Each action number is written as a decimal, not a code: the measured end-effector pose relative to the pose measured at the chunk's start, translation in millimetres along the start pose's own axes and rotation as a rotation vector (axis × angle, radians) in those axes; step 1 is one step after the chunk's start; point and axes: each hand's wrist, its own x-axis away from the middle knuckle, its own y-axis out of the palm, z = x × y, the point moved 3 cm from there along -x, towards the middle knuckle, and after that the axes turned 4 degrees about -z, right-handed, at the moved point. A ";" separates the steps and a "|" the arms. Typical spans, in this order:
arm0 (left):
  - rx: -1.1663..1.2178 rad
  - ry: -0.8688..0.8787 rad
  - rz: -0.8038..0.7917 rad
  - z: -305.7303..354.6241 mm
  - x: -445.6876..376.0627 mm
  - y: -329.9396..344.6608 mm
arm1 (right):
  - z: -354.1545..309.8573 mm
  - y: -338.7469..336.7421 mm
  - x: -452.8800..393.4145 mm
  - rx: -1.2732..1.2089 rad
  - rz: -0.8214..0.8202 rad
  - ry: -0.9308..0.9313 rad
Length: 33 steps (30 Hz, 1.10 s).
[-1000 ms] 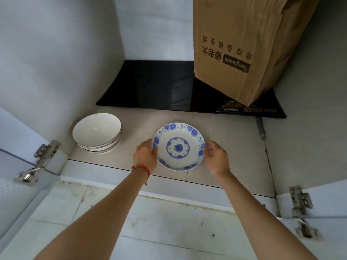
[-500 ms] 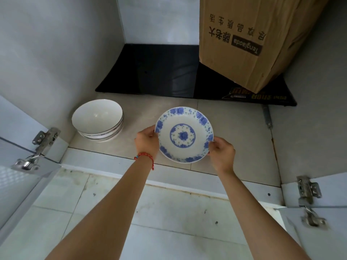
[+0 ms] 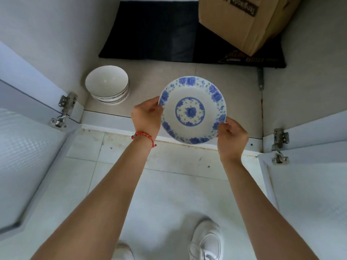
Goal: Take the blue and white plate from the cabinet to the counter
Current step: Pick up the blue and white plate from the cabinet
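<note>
Far left: open cabinet door, pale and textured, swung outward; metal hinge at its inner edge, fixed to the left cabinet wall.

Inside the cabinet, near the front-left corner of its floor: stack of white bowls, upright, nested, resting close to the left wall. Well apart from the plate.

Left hand, red braided bracelet at the wrist, clasped on the left rim of the plate; thumb over the top face, fingers hidden underneath.

Centre: blue and white plate, lifted clear of the cabinet floor, held in the air above the cabinet's front edge, face up and tilted slightly toward the camera. Blue floral band round the rim, blue medallion in the middle.

Right hand, clasped on the lower-right rim of the plate, thumb on top, fingers curled below.

Back of the cabinet floor: black mat spread from the middle toward the right wall. Brown cardboard box standing on the mat's right part, printing upside down, top cut off by the frame.

Right: second hinge and second open door.

Bottom, on the pale tiled floor: two white shoes, the left one only partly in view.
</note>
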 end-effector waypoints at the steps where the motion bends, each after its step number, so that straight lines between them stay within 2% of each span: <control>1: 0.026 -0.025 0.010 3.5 7.7 -4.8 | -6.8 -5.1 7.5 0.002 0.007 0.003; 6: 0.105 -0.123 0.013 23.8 55.5 -39.2 | -35.6 -33.2 50.7 0.015 -0.003 0.038; 9: 0.125 -0.109 0.003 41.4 88.1 -57.4 | -55.1 -52.6 79.7 0.030 0.026 0.038; 14: 0.104 -0.100 0.007 62.4 135.1 -77.6 | -78.9 -80.9 122.6 -0.014 0.028 0.164; 20: 0.099 -0.077 0.022 96.7 181.2 -97.7 | -115.2 -122.9 161.7 -0.012 0.000 0.164; 33: 0.097 -0.094 -0.067 263.8 317.2 -170.0 | -270.7 -265.3 266.4 0.058 0.127 0.254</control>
